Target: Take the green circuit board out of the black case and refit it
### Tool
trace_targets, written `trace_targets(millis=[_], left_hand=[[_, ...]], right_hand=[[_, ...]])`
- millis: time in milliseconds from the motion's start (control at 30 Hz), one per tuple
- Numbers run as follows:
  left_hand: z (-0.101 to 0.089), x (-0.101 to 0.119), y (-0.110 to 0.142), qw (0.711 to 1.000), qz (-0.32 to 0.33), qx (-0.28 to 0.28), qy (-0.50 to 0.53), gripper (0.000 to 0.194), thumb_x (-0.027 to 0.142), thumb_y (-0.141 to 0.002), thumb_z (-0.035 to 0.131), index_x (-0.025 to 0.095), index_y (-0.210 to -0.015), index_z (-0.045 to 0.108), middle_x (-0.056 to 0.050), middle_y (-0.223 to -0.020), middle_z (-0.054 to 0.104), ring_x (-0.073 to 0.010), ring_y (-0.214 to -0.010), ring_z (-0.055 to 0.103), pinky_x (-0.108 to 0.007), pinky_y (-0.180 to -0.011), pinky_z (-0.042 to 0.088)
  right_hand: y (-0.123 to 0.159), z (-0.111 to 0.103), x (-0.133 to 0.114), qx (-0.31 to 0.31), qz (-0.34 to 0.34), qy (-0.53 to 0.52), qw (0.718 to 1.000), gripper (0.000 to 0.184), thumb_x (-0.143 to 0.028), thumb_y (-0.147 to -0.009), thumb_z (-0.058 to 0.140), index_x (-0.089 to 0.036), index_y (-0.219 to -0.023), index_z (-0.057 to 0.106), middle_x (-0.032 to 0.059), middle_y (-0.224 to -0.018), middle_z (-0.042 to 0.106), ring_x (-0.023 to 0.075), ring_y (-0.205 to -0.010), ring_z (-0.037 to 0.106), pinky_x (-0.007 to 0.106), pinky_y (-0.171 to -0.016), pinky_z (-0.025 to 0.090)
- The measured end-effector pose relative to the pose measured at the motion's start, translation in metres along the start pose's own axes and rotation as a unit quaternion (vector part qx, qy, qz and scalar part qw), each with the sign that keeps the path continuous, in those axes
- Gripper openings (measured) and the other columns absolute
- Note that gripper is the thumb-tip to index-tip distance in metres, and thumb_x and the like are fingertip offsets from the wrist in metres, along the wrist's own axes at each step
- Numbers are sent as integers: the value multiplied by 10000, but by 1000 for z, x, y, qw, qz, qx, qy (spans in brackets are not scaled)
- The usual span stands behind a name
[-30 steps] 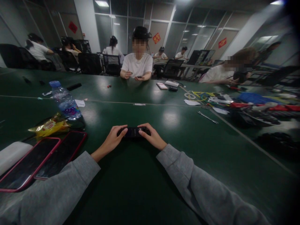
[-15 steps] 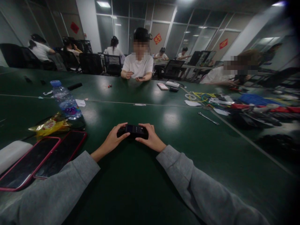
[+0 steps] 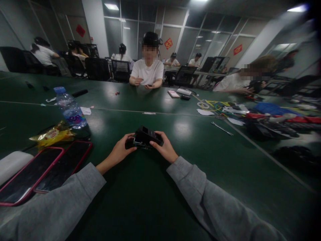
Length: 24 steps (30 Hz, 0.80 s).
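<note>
A black handheld electronic device is parted at its left side, just above the green table [image 3: 140, 197]. Its dark cover [image 3: 147, 134] sits tilted, left end raised, with a small window opening in it. Beneath it shows the lower half [image 3: 140, 144], with what looks like a circuit board edge. My left hand [image 3: 119, 149] is closed on the left end of the lower half, thumb in front. My right hand [image 3: 167, 148] grips the cover's right end, thumb across its front. Whether its fingers also touch the lower half is hidden.
Left of me lie two red-edged phones [image 3: 62, 164], a white object [image 3: 15, 164], a yellow packet [image 3: 54, 134] and a water bottle [image 3: 71, 108]. To the right are a wrench [image 3: 222, 128] and a heap of cables [image 3: 218, 106]. A person [image 3: 147, 72] sits opposite.
The device's cover has come up at the left and tilted, exposing the inside of the lower half. My right hand has shifted slightly with the cover; my left hand stays about where it was.
</note>
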<state>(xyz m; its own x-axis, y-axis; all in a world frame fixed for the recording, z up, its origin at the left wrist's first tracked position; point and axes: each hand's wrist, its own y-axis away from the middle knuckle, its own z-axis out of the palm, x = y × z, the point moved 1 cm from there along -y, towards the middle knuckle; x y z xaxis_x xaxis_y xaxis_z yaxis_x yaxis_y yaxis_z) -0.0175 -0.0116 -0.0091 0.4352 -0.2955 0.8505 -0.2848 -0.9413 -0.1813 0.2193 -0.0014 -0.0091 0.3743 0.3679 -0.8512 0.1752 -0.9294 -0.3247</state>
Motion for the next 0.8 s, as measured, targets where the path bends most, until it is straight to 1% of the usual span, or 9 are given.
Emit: trace_targets(millis=[67,133,200,267,333,400,500,600,800], left_hand=[[0,1,0,1000,1,-3,8,582,260,-788,679,227,-1317,438,-93,-1277,590,-239,-1216,548,-491,-1056,405],[-1,3,0,1000,-2,-2,8,580,251,-788,676,226,-1315,436,-96,-1285,586,-242,-1224,545,-497,-1056,403],[-2,5,1,1000,-9,-3,4,576,251,-794,668,225,-1318,430,-100,-1298,578,-249,-1238,536,-509,-1054,400],[-3,5,2,1000,-11,-6,1,570,259,-800,661,226,-1320,428,-101,-1304,574,-253,-1243,531,-513,-1051,402],[-3,4,2,1000,-8,-8,0,572,268,-802,661,230,-1323,429,-98,-1306,573,-251,-1242,531,-506,-1052,404],[-3,2,2,1000,-8,-7,-2,578,275,-803,663,230,-1330,429,-95,-1306,572,-245,-1240,530,-493,-1055,405],[-3,0,2,1000,-10,-6,-4,587,274,-810,658,223,-1344,423,-97,-1312,565,-236,-1241,525,-479,-1063,400],[-3,-1,2,1000,-5,-7,-8,593,268,-813,654,223,-1353,415,-100,-1316,559,-234,-1239,525,-486,-1069,390],[-3,-2,1,1000,-3,-11,-5,594,272,-814,658,226,-1354,413,-94,-1319,558,-231,-1239,523,-482,-1068,392]], right_hand=[[-3,-3,5,50,14,-15,999,478,-487,-810,632,-229,-1181,472,71,-1107,542,235,-1033,544,415,-935,451],[-6,-8,15,141,35,-1,989,496,-517,-809,610,-225,-1184,466,77,-1098,549,245,-1030,539,428,-936,443],[-8,-15,26,227,52,33,972,512,-521,-785,625,-230,-1177,470,84,-1094,546,258,-1019,523,459,-945,426],[-10,-19,38,260,60,70,961,511,-510,-759,648,-230,-1155,486,93,-1096,537,275,-1029,500,490,-955,407],[-11,-22,46,261,66,102,958,490,-489,-757,650,-231,-1144,495,98,-1084,535,288,-1028,484,506,-944,400],[-11,-22,49,241,53,134,960,478,-457,-767,645,-218,-1153,497,108,-1093,540,295,-1036,476,506,-944,391],[-12,-20,49,215,38,176,960,469,-418,-770,648,-189,-1154,507,131,-1116,553,308,-1056,473,508,-942,376],[-12,-19,47,210,37,201,956,440,-391,-761,662,-196,-1132,528,132,-1115,559,317,-1046,476,513,-922,381],[-12,-18,47,188,58,226,954,480,-383,-758,665,-196,-1173,515,137,-1148,547,330,-1055,461,518,-902,398]])
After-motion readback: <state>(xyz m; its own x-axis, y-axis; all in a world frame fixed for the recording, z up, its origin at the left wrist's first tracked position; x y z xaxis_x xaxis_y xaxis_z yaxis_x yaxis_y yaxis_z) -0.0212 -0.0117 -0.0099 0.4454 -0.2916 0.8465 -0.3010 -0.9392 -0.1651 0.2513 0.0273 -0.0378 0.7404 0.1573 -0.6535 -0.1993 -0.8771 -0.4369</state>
